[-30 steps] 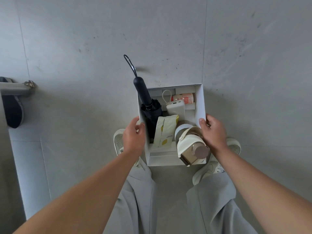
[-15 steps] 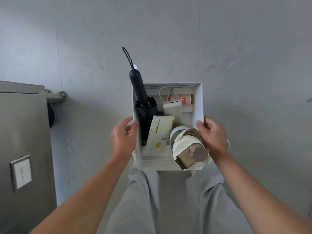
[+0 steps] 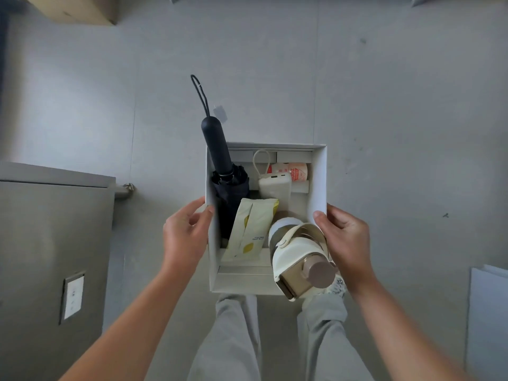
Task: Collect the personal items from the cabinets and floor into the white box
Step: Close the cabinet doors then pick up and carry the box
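Observation:
I hold the white box in front of me above the grey floor. My left hand grips its left wall and my right hand grips its right wall. Inside, a folded black umbrella leans at the left, its handle and strap sticking out over the far rim. A yellow-and-white tissue pack lies in the middle. A cream bottle with a brown cap pokes out at the near right. A white power bank and a small pink-labelled bottle lie at the far end.
A grey metal cabinet with a white label stands at the left. A cardboard box sits at the top left. A white sheet or board lies at the right edge. My legs in grey trousers are below the box.
The view has shifted: the cabinet at the left has come further into sight and a cardboard box and white board now appear. The white box stays held in both hands.

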Action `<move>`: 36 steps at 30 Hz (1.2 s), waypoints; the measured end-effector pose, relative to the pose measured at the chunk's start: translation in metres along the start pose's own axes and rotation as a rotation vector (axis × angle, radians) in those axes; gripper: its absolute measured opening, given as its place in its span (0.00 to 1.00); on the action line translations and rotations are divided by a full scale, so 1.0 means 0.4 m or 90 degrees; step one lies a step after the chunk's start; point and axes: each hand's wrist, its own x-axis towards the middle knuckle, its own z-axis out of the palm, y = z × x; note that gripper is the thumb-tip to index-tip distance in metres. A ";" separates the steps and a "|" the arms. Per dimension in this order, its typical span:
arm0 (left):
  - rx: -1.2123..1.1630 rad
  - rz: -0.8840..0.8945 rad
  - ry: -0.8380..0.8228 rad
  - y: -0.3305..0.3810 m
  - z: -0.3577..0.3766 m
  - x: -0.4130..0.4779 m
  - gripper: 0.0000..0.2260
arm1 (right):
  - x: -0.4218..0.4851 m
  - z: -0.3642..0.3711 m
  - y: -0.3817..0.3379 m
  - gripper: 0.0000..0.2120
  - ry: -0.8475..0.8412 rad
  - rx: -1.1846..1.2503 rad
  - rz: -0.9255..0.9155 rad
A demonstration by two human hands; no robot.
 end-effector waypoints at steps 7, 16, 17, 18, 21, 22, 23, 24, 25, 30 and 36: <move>-0.008 -0.013 0.037 0.091 -0.188 0.058 0.15 | 0.005 0.132 -0.219 0.21 0.011 -0.074 -0.028; -0.023 -0.036 0.112 0.182 -0.378 0.193 0.15 | 0.127 0.301 -0.457 0.17 -0.066 -0.098 -0.048; -0.022 -0.040 0.117 0.198 -0.383 0.217 0.15 | 0.155 0.318 -0.478 0.18 -0.073 -0.101 -0.051; -0.022 -0.044 0.122 0.216 -0.386 0.242 0.15 | 0.187 0.335 -0.498 0.18 -0.079 -0.101 -0.054; -0.026 -0.061 0.151 0.264 -0.385 0.320 0.14 | 0.295 0.384 -0.555 0.18 -0.103 -0.128 -0.056; -0.029 -0.071 0.169 0.280 -0.385 0.347 0.14 | 0.334 0.398 -0.573 0.18 -0.116 -0.141 -0.057; -0.037 -0.081 0.184 0.295 -0.386 0.377 0.14 | 0.373 0.414 -0.597 0.16 -0.129 -0.147 -0.056; -0.051 -0.089 0.196 0.307 -0.388 0.408 0.13 | 0.411 0.432 -0.622 0.14 -0.141 -0.149 -0.057; -0.068 -0.095 0.202 0.319 -0.387 0.440 0.13 | 0.449 0.450 -0.648 0.12 -0.153 -0.158 -0.064; -0.143 -0.153 0.254 0.359 -0.413 0.565 0.14 | 0.614 0.573 -0.791 0.08 -0.191 -0.225 -0.089; -0.201 -0.194 0.349 0.385 -0.520 0.708 0.13 | 0.731 0.791 -0.952 0.08 -0.254 -0.280 -0.130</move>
